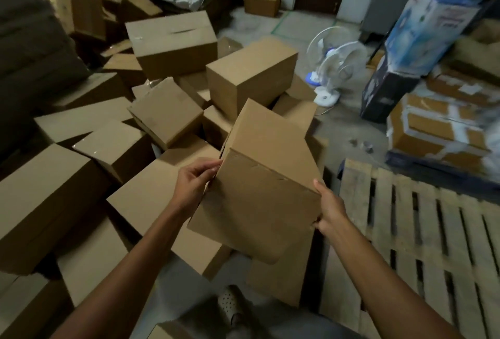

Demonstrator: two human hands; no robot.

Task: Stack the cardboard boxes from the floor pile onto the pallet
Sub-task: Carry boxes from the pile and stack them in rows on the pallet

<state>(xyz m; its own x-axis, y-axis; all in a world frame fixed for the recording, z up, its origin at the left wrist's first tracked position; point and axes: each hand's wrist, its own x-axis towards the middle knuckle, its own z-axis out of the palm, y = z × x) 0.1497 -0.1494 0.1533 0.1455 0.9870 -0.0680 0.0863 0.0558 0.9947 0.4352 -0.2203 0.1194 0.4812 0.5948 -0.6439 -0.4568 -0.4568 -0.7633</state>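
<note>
At the bottom centre, a pale perforated sandal (230,309) rests on the grey floor. Just above it, mid-frame, the left hand (196,179) grips the left edge of a plain brown rectangular cardboard box (259,184), fingers curled at its corner. The right hand (328,211) clasps the right edge, thumb on the near face. The box is tilted and appears lifted off the heap. It looks light and stiff but easily dented, so opposite edges suit it best. The bare slatted wooden pallet (422,230) lies lower right. The heap of brown cartons (167,49) fills the left and centre, with two white table fans (332,68) beyond.
</note>
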